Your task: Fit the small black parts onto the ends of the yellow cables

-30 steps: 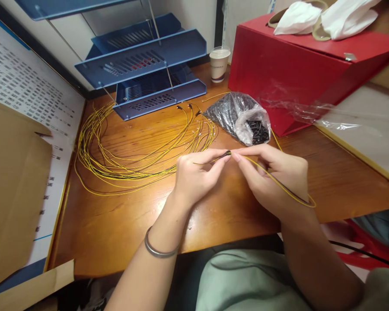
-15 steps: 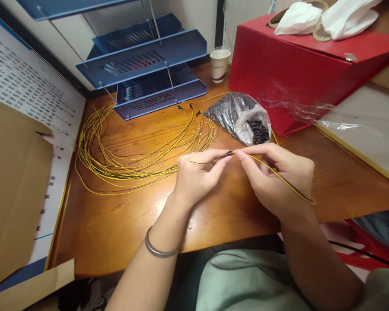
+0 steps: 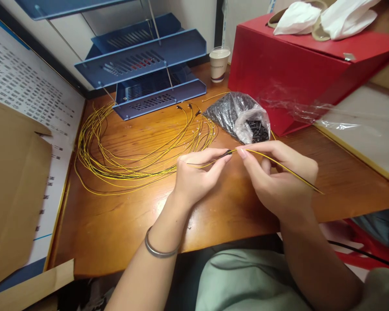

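Between the thumb and index finger of my left hand (image 3: 197, 175) is a small black piece (image 3: 227, 153), with a thin wire passing through or along it. My right hand (image 3: 278, 177) pinches the yellow and black wire (image 3: 287, 167) just right of that piece; the wire runs back over the hand to a tip near the wrist. Behind my left hand, a loose coil of yellow and black wires (image 3: 129, 175) lies on the wooden table (image 3: 123, 233). An open plastic bag (image 3: 227, 110) of small black parts rests beyond both hands.
Blue stacked trays (image 3: 142, 65) stand at the back left. A paper cup (image 3: 218, 65) is beside a red box (image 3: 285, 73) with white tissue on it. Cardboard (image 3: 16, 190) leans at the left, and clear plastic film trails by the red box.
My right hand has shifted slightly right, drawing a little away from my left fingertips. The wire over it now lies straighter, its end farther right. My left hand has barely moved.
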The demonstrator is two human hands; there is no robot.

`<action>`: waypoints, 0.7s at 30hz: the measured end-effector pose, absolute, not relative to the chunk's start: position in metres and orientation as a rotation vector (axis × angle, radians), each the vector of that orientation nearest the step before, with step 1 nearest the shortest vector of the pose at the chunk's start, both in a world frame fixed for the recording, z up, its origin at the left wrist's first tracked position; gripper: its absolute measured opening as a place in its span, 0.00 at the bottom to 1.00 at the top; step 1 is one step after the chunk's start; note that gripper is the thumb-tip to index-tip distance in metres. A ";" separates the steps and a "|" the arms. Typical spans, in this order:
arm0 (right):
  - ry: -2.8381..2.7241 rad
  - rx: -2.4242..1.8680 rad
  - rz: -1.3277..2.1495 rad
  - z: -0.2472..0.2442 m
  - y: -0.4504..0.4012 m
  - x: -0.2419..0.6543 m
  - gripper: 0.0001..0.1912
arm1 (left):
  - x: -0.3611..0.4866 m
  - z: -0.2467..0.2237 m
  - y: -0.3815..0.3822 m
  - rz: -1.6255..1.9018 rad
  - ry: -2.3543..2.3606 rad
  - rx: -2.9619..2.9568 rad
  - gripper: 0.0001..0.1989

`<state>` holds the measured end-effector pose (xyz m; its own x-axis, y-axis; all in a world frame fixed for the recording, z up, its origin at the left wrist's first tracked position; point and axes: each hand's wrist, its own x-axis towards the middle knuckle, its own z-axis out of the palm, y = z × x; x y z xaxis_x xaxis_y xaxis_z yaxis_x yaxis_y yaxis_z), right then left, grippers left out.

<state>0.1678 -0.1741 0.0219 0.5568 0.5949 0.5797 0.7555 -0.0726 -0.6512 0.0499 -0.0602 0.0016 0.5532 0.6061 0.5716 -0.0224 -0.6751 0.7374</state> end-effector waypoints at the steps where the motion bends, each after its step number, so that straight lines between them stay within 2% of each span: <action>1: -1.142 -1.759 -0.179 0.022 -0.174 0.168 0.04 | 0.050 0.002 -0.060 1.121 0.463 2.088 0.04; 4: -1.203 -1.749 -0.137 0.023 -0.174 0.167 0.04 | 0.050 0.002 -0.061 1.109 0.435 2.098 0.05; 10: -1.079 -1.740 -0.283 0.022 -0.175 0.166 0.03 | 0.050 -0.001 -0.061 1.121 0.451 2.022 0.04; 16: -1.251 -1.727 -0.156 0.023 -0.173 0.168 0.04 | 0.048 -0.002 -0.060 1.110 0.428 2.137 0.06; 21: -1.101 -1.725 -0.268 0.023 -0.174 0.166 0.03 | 0.049 -0.002 -0.060 1.120 0.436 2.119 0.05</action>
